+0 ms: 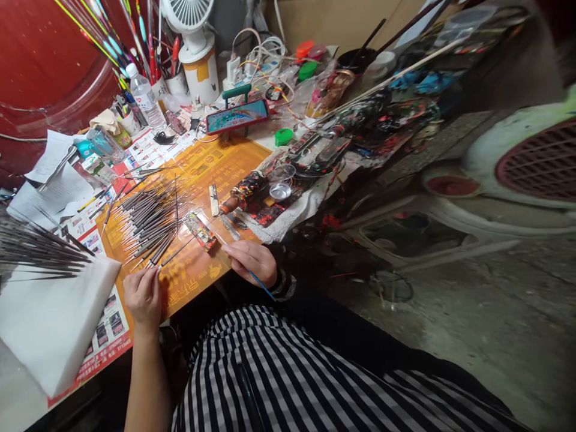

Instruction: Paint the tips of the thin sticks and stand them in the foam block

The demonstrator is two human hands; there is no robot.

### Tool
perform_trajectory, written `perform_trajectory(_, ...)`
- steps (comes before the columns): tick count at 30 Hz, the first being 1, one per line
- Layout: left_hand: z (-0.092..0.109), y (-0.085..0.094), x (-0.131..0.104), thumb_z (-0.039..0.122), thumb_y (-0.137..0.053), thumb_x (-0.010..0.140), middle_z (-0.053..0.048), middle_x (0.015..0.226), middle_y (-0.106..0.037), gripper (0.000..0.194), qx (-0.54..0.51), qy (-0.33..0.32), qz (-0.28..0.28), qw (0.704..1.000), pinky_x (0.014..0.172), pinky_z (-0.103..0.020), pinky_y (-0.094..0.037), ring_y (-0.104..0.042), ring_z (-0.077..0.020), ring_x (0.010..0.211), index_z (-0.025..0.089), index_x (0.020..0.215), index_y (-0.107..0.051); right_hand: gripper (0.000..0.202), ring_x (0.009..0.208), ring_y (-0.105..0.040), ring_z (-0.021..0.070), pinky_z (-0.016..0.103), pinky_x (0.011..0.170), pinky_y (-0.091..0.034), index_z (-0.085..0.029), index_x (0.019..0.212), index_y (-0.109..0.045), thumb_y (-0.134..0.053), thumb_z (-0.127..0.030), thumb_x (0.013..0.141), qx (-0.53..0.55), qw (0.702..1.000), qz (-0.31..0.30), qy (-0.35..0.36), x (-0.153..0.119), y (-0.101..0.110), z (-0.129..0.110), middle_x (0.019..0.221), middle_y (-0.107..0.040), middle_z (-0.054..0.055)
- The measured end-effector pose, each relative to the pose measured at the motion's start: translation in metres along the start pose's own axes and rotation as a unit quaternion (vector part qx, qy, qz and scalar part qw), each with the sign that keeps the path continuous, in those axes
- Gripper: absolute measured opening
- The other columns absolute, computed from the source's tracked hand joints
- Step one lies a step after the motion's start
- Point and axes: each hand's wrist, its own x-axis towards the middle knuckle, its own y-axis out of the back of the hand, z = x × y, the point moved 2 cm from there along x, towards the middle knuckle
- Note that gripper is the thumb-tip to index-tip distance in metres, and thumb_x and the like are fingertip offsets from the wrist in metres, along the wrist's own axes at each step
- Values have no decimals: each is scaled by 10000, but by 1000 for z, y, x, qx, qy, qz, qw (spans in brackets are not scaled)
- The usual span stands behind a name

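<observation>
My left hand (144,294) is closed at the front edge of the orange mat (191,288), its fingertips pinching one end of a thin dark fishing float (177,251). The float's other end points to a paint-spotted block (200,231); whether they touch I cannot tell. In my right hand (254,263) is a slim paintbrush (261,284) with a blue handle, its pale front part pointing toward the block. Just beyond my left hand lies a heap of similar dark floats (148,219) with thin stems.
At left, a white foam block (58,318) holds many upright dark floats. Behind the mat stand a propped phone (238,117), a water bottle (146,96) and a small fan (186,15). Paint-stained tools and a clear cup (279,191) crowd the right side.
</observation>
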Motion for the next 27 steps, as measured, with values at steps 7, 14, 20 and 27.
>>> perform_trajectory(7,-2,-2,-6,189,-667,903,-49,938,-702,198,8,17,-15,1000,820,-342,-458,-603,-180,850,243,1086,-721,557,1000,-721,205,333,843,-641,-143,1492,-430,-540,-70,951,42,998,-41,13,3,-22,-25,1051,-738,120)
perform_trajectory(14,-3,-3,-10,263,-636,930,-60,946,-701,169,8,41,-26,999,824,-345,-465,-608,-178,843,241,1068,-732,594,978,-720,212,330,829,-635,-157,1510,-413,-559,-60,942,8,999,-40,8,-1,-26,-23,1069,-737,118)
perform_trajectory(20,-1,-2,-8,238,-633,929,-56,938,-700,170,-1,37,-26,999,826,-339,-455,-602,-180,848,240,1072,-726,603,978,-713,219,342,826,-633,-157,1519,-402,-563,-64,945,-3,999,-44,5,1,-26,-26,1080,-731,123)
perform_trajectory(27,0,-1,-7,229,-643,921,-50,912,-696,158,2,27,-19,999,822,-330,-455,-588,-176,847,228,1058,-723,615,993,-715,222,347,844,-631,-158,1528,-388,-564,-66,946,-1,999,-47,5,-2,-28,-24,1087,-733,126)
